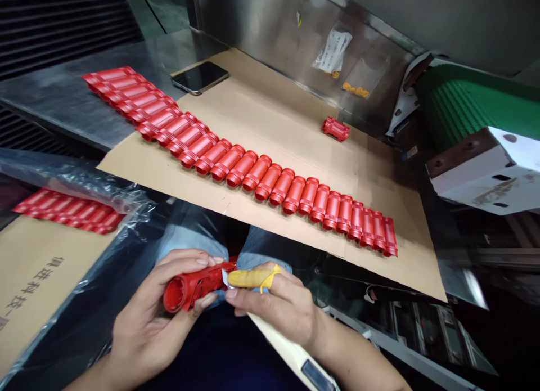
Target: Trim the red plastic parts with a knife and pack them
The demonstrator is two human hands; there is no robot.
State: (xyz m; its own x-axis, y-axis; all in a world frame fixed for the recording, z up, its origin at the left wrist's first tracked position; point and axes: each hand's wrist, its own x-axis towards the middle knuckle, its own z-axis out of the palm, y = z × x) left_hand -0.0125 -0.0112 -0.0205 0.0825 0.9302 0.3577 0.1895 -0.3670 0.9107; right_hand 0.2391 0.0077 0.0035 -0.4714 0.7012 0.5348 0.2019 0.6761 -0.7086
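Cardboard sheet [270, 112] ahead, left hand [145, 315] half-closed around a red tube [192, 287], right hand [282, 301] snug around a cream-handled knife [284, 346].

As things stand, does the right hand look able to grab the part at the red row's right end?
Probably not: the right hand holds a cream-handled tool at another red part. The way to the end part looks free.
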